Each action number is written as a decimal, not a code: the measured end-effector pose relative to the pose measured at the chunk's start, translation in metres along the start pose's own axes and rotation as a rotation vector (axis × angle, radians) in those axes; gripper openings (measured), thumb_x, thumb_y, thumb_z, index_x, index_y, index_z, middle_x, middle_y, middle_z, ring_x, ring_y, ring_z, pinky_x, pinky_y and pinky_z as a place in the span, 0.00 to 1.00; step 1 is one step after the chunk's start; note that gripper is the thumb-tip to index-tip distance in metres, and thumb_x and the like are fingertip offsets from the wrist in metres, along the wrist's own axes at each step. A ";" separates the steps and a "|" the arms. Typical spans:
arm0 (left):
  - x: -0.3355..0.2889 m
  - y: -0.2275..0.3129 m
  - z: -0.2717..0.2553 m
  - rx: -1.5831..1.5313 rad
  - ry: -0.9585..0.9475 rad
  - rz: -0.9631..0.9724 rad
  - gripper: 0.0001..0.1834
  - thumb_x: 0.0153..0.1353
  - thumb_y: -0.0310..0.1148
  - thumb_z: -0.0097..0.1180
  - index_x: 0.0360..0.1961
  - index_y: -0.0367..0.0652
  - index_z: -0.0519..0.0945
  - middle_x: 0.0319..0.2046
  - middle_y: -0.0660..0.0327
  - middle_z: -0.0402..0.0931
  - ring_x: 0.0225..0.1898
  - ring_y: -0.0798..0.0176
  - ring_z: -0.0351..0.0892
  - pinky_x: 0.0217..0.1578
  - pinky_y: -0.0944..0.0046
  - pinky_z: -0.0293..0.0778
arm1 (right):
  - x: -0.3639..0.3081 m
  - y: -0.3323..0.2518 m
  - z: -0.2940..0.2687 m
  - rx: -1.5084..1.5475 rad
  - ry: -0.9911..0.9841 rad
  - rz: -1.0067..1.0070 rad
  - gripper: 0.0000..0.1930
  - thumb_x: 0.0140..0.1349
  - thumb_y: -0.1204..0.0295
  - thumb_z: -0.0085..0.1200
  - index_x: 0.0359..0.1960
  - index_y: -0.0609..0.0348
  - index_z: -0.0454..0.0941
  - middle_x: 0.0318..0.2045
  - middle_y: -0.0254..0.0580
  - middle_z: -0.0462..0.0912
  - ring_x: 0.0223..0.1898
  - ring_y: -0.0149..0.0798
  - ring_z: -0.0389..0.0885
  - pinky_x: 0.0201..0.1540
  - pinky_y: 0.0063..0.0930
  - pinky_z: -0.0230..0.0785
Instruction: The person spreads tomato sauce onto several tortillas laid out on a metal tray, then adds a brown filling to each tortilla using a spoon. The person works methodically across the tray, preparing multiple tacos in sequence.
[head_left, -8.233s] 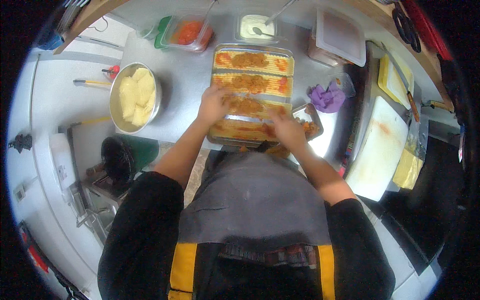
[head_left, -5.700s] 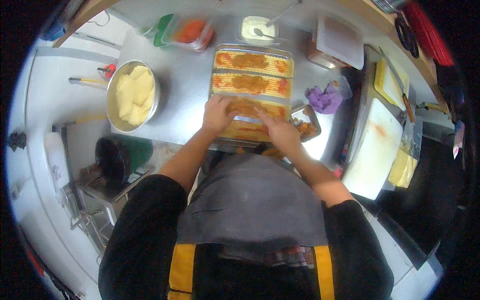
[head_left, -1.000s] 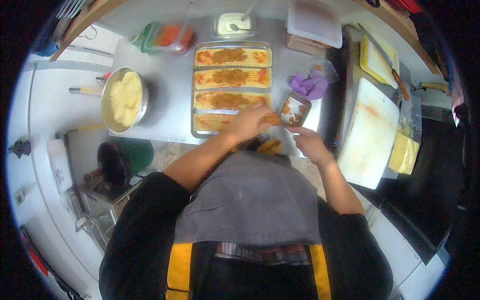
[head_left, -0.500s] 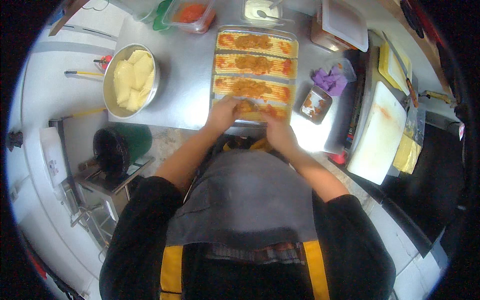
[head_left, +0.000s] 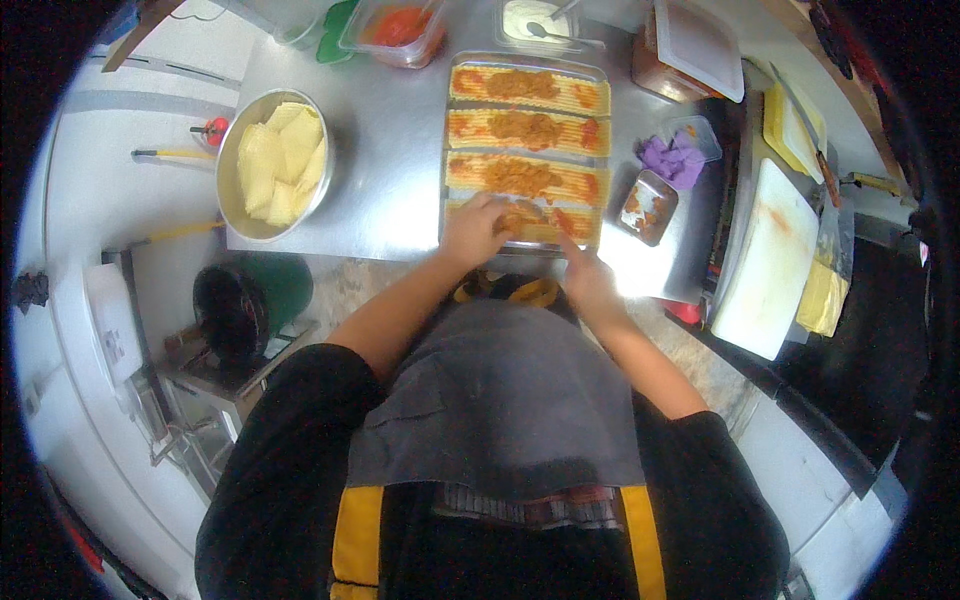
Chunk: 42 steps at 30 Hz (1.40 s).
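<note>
A rectangular metal tray [head_left: 450, 130] holds several ridged lasagna sheets [head_left: 575, 172] laid crosswise. Each has red sauce toward its ends and a strip of brown-orange filling [head_left: 525, 178] along the middle. My left hand [head_left: 475, 232] rests over the left part of the nearest sheet, fingers spread onto its filling [head_left: 522, 215]. To the right, my right hand [head_left: 590, 280] stretches its index finger to the same sheet's near right part. I see nothing held in either hand, though the left fingertips partly hide against the filling.
A metal bowl [head_left: 328, 185] of pasta sheets stands left. Behind are tubs of red sauce [head_left: 398, 27] and white cream [head_left: 525, 18] with a spoon. A lidded container [head_left: 685, 60], purple cloth [head_left: 672, 160], small filling-stained tin [head_left: 658, 195] and white cutting board [head_left: 768, 260] lie right.
The right hand has drawn back slightly from the filling toward the right, its index finger now extended. My left hand remains at the nearest sheet. The whole view has shifted a little.
</note>
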<state>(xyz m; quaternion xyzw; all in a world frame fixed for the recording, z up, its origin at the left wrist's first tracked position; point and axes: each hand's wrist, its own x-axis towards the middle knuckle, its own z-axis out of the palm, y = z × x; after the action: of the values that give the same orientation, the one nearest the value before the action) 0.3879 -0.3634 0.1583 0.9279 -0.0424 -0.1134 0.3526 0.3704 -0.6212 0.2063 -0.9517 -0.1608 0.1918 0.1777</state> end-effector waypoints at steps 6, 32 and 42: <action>0.002 -0.006 0.003 0.045 0.033 0.005 0.17 0.57 0.37 0.73 0.46 0.43 0.86 0.50 0.50 0.78 0.51 0.45 0.82 0.53 0.51 0.79 | -0.008 -0.003 0.004 0.042 -0.055 -0.098 0.29 0.67 0.78 0.47 0.72 0.55 0.70 0.42 0.64 0.85 0.41 0.64 0.86 0.44 0.56 0.79; 0.013 -0.001 0.011 0.073 0.169 0.029 0.12 0.58 0.37 0.73 0.41 0.46 0.88 0.46 0.52 0.80 0.46 0.46 0.84 0.46 0.49 0.81 | 0.014 0.012 -0.014 -0.113 -0.160 -0.145 0.33 0.66 0.74 0.50 0.75 0.46 0.65 0.43 0.52 0.86 0.42 0.54 0.89 0.44 0.46 0.83; 0.018 0.007 0.014 0.170 0.129 -0.017 0.10 0.59 0.33 0.70 0.41 0.46 0.88 0.46 0.53 0.79 0.49 0.47 0.82 0.49 0.51 0.81 | 0.024 0.034 -0.023 -0.135 -0.213 -0.223 0.35 0.64 0.73 0.53 0.76 0.46 0.65 0.44 0.50 0.85 0.42 0.51 0.89 0.42 0.44 0.84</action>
<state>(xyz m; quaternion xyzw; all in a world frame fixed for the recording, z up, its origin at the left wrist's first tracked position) 0.4018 -0.3806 0.1502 0.9602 -0.0213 -0.0525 0.2737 0.4093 -0.6487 0.2052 -0.9120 -0.2959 0.2594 0.1155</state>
